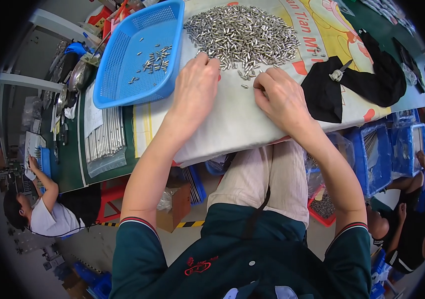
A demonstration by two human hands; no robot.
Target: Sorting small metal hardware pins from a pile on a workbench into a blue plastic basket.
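A large heap of small silvery metal pins lies spread on a cloth-covered table in front of me. At the heap's near left edge is my left hand, its fingers curled down and closed; whatever they pinch is hidden behind the knuckles. To the right, my right hand has its thumb and fingers drawn together beside a few stray pins, and its fingertips show no piece clearly. One single pin rests on the cloth between both hands. Left of my left hand stands a blue perforated basket with scattered pins on its bottom.
A black cloth with a light knotted piece on it lies to the right. Bagged metal rods lie left of the basket. Blue crates stand below the table's right side. One person works at far left, others at right.
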